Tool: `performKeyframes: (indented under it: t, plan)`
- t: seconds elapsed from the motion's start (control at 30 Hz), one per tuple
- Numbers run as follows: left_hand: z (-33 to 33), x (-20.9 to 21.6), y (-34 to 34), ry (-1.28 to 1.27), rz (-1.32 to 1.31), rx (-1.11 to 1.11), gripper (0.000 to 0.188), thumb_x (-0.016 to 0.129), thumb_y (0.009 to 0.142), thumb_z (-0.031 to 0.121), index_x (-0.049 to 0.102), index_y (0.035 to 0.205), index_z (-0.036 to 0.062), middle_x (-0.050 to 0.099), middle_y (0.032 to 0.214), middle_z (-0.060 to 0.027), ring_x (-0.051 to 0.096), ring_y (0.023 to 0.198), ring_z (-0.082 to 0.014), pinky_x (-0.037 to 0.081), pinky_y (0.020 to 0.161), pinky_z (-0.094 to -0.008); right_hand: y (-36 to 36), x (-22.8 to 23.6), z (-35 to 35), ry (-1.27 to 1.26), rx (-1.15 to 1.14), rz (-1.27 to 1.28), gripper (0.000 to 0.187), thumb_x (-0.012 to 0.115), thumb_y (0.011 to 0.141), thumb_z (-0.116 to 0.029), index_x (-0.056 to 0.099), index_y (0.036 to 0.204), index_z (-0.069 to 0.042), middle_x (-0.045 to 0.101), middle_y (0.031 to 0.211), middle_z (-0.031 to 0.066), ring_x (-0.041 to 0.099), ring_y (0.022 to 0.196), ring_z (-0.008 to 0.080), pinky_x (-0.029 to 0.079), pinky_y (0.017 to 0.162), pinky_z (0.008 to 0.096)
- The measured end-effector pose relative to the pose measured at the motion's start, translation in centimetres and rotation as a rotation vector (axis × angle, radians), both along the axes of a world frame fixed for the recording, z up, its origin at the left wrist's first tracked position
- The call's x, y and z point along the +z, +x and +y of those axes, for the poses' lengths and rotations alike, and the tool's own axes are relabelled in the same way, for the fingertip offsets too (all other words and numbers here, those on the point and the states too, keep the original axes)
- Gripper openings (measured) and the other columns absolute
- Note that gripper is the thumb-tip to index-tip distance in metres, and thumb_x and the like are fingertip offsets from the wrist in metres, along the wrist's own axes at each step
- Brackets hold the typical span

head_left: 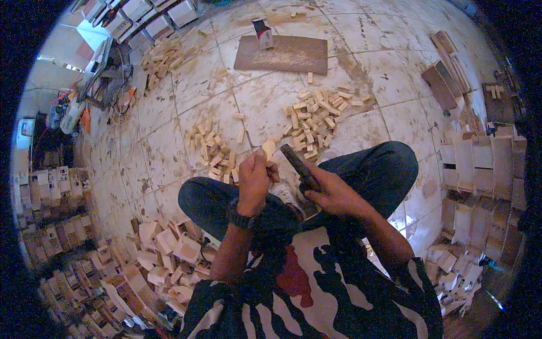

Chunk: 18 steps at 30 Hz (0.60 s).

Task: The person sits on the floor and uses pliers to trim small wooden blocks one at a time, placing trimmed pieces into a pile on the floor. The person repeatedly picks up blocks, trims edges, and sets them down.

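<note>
Over my crossed legs, my left hand is closed, pinching a small pale wooden block between thumb and fingers. My right hand wraps round one end of a dark flat file. Its free end points up and left, close to the block; I cannot tell whether the two touch. Past my hands lie two loose heaps of small wooden blocks, a left heap and a larger right heap.
A brown board strewn with shavings lies farther out, a small box standing on it. Another block heap is at far left. Wood offcuts pile up behind my left knee, and stacked timber lines the right side.
</note>
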<state>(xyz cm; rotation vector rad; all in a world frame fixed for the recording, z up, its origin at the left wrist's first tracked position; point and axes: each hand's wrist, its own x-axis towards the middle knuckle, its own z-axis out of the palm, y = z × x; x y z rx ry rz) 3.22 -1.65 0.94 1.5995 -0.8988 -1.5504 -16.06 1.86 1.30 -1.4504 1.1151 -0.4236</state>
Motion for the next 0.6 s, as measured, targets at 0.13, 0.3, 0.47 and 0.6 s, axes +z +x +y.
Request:
performKeyframes:
  t: [0.13,0.3,0.47,0.6]
  plan:
    - [-0.2,0.1,0.0,0.005,-0.046,0.048,0.034,0.043,0.095,0.026,0.053,0.073,0.0030,0.054,0.058,-0.0048,0.049,0.046,-0.0108,0.037,0.042,-0.0252,0.0,0.2,0.4,0.026,-0.008,0.029,0.065,0.056,0.079,0.001,0.029,0.138,-0.003,0.056,0.116,0.0171,0.054,0.110,0.0234,0.041,0.095,0.0357]
    - [-0.3,0.0,0.4,0.054,-0.039,-0.017,0.033,0.041,0.095,0.025,0.053,0.074,0.0024,0.055,0.057,-0.0051,0.050,0.046,-0.0120,0.038,0.042,-0.0266,0.2,0.6,0.3,0.071,-0.035,-0.007,0.065,0.056,0.078,0.001,0.030,0.138,-0.004,0.056,0.116,0.0171,0.054,0.109,0.0236,0.041,0.094,0.0351]
    - [0.1,-0.4,-0.2,-0.254,-0.452,-0.028,0.037,0.039,0.097,0.028,0.057,0.100,-0.0037,0.058,0.058,-0.0091,0.055,0.048,-0.0151,0.043,0.045,-0.0304,0.9,0.7,0.7,-0.072,-0.115,0.113,0.066,0.055,0.078,0.002,0.029,0.139,-0.007,0.054,0.115,0.0213,0.055,0.107,0.0289,0.042,0.093,0.0375]
    - [0.5,-0.5,-0.8,-0.310,-0.582,-0.019,0.044,0.037,0.097,0.029,0.050,0.122,-0.0052,0.060,0.060,-0.0116,0.058,0.050,-0.0178,0.045,0.049,-0.0328,2.1,0.4,1.2,-0.169,-0.172,0.293,0.066,0.054,0.080,0.001,0.026,0.139,-0.008,0.049,0.116,0.0257,0.050,0.108,0.0393,0.041,0.094,0.0418]
